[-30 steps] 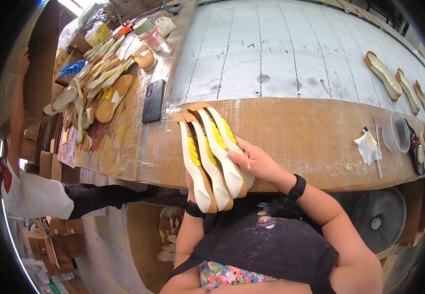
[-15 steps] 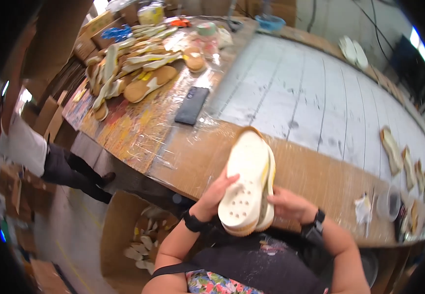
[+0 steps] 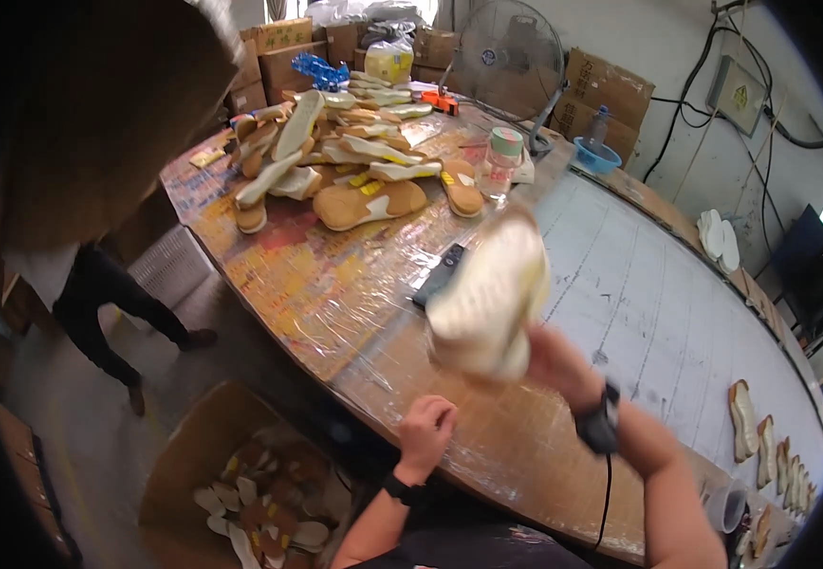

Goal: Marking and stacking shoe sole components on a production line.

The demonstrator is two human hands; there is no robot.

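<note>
My right hand [image 3: 563,370] grips a pair of cream shoe soles [image 3: 489,299] with tan edges, held together by the heel end above the table. They are smeared by motion. My left hand [image 3: 426,434] is off the soles, its fingers curled in a loose fist at the table's near edge, with nothing seen in it. Partly behind the soles lies a dark phone [image 3: 438,275]. Farther left rises a heap of white and tan soles [image 3: 335,152], with a tan sole [image 3: 369,204] at its front.
A grey-white lined conveyor belt [image 3: 610,275] runs along the right, several soles [image 3: 742,422] in a row on it. A cardboard box [image 3: 179,474] of soles stands on the floor at left. Nearby a person [image 3: 117,303] carries a large brown box [image 3: 98,123]. A jar [image 3: 501,166] stands beside the heap.
My left hand has let go of the soles and drawn back. My right hand has carried them up and forward. The view has turned left, and the person with the box shows nearer.
</note>
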